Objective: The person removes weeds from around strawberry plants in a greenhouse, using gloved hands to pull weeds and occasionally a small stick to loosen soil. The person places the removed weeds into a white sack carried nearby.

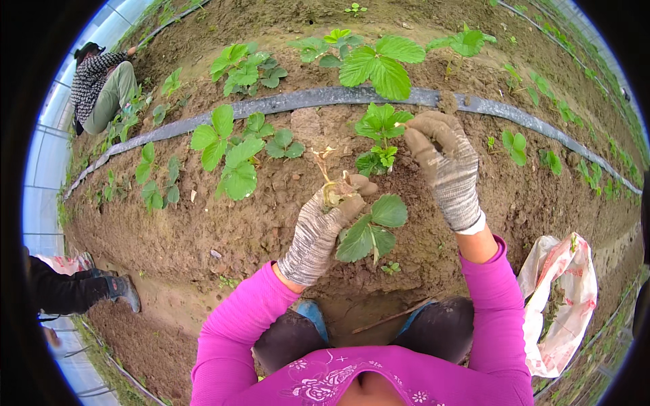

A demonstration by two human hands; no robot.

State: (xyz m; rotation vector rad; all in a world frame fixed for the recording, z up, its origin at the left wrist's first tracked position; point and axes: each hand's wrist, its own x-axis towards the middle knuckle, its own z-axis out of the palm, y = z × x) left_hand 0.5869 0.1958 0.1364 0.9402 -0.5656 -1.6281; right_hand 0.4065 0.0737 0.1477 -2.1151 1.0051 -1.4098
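My left hand [325, 223], in a grey knit glove with a brown coated palm, grips a small bunch of withered strawberry leaves and stalks [335, 192]. My right hand [444, 162], gloved alike, is raised beside a young strawberry plant [380, 127]. Its thumb and forefinger are pinched together at a small pale plant piece [400, 124], too small to make out fully. Just below my left hand spreads a green strawberry leaf [373, 231] with several leaflets; where its stalk begins is hidden.
A grey flat drip hose [315, 98] runs across the soil bed [244, 228] between rows of strawberry plants [236, 162]. On the right stands an open white woven sack [563, 304] with plant scraps inside. A person [104, 89] crouches far left; another person's boot [123, 293] shows lower left.
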